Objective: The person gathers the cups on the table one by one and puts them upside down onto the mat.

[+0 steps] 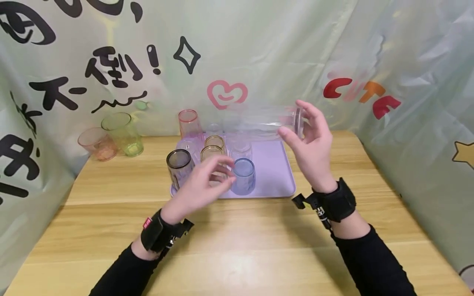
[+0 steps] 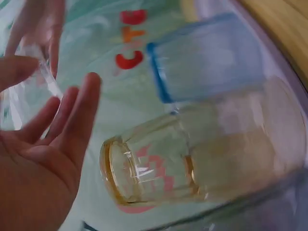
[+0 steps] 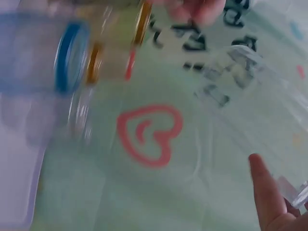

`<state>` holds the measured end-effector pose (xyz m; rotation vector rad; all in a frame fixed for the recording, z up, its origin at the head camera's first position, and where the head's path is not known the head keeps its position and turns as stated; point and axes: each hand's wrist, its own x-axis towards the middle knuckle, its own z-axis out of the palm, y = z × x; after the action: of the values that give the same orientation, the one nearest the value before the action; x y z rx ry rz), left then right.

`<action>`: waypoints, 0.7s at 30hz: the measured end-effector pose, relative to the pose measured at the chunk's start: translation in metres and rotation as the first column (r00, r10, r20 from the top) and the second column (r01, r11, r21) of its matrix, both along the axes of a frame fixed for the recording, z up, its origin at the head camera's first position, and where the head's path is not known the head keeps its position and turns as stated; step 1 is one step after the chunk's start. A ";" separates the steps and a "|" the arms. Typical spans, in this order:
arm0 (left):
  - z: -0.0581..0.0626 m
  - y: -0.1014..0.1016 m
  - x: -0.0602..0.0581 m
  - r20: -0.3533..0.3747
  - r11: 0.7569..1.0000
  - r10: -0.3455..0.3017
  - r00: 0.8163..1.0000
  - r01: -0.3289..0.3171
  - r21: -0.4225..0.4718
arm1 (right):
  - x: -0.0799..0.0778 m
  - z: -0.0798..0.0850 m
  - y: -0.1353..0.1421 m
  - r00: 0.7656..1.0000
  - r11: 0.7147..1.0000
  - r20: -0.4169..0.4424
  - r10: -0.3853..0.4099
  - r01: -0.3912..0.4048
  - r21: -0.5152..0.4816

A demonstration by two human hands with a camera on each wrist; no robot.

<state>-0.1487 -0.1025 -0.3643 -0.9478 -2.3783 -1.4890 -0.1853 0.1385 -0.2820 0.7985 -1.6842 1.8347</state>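
My right hand grips the thick-based end of a tall clear glass, which lies sideways in the air above the tray. Fingers loosely bent and holding nothing, my left hand hovers over the tray's front left part, hiding some of the glasses there. Close to its fingertips stands a blue glass. In the left wrist view, an amber glass is beside the blue glass, with the palm apart from both. The right wrist view shows the thumb against the clear glass.
The lilac tray also bears a dark grey glass, a pink glass and several clear ones. At the table's back left stand a green glass and an orange-pink glass. A printed curtain hangs behind the wooden table.
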 end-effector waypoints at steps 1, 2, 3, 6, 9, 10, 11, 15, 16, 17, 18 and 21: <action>-0.004 0.002 0.003 -0.074 0.992 0.034 0.997 -0.043 -0.119 | -0.003 0.001 0.005 0.999 0.999 0.022 -0.033 0.032 0.017; -0.008 0.005 0.005 -0.160 0.968 0.061 0.985 -0.097 -0.231 | -0.007 0.003 0.009 0.997 0.997 0.046 -0.069 0.067 0.041; -0.013 0.007 0.006 -0.254 0.928 0.084 0.964 -0.168 -0.332 | -0.011 0.004 0.014 0.992 0.991 0.067 -0.110 0.105 0.077; -0.024 0.012 0.008 -0.436 0.780 0.109 0.893 -0.349 -0.519 | -0.030 0.007 0.027 0.962 0.952 0.138 -0.238 0.203 0.228; -0.033 0.012 0.005 -0.486 0.663 0.112 0.867 -0.429 -0.613 | -0.061 0.000 0.036 0.927 0.875 0.139 -0.349 0.269 0.404; -0.035 0.012 0.004 -0.483 0.634 0.110 0.868 -0.436 -0.639 | -0.073 -0.004 0.039 0.916 0.847 0.146 -0.375 0.274 0.456; -0.037 0.011 0.004 -0.481 0.607 0.108 0.870 -0.440 -0.661 | -0.085 -0.008 0.041 0.909 0.822 0.146 -0.389 0.272 0.500; -0.047 0.014 0.006 -0.462 0.546 0.104 0.881 -0.439 -0.714 | -0.121 -0.029 0.043 0.895 0.730 0.158 -0.417 0.227 0.645; -0.050 0.015 0.007 -0.462 0.537 0.107 0.880 -0.442 -0.718 | -0.127 -0.034 0.042 0.893 0.709 0.167 -0.417 0.204 0.675; -0.053 0.016 0.008 -0.462 0.534 0.110 0.880 -0.444 -0.720 | -0.133 -0.038 0.040 0.894 0.689 0.168 -0.416 0.189 0.700; -0.055 0.017 0.009 -0.463 0.529 0.113 0.879 -0.448 -0.721 | -0.138 -0.041 0.038 0.894 0.666 0.164 -0.417 0.178 0.724; -0.060 0.018 0.011 -0.467 0.524 0.116 0.876 -0.454 -0.721 | -0.151 -0.048 0.030 0.897 0.611 0.162 -0.411 0.139 0.779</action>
<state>-0.1380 -0.0841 -0.4247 -0.7756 -2.7084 0.0377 -0.3367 0.1687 -0.3300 0.4668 -2.6926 1.0257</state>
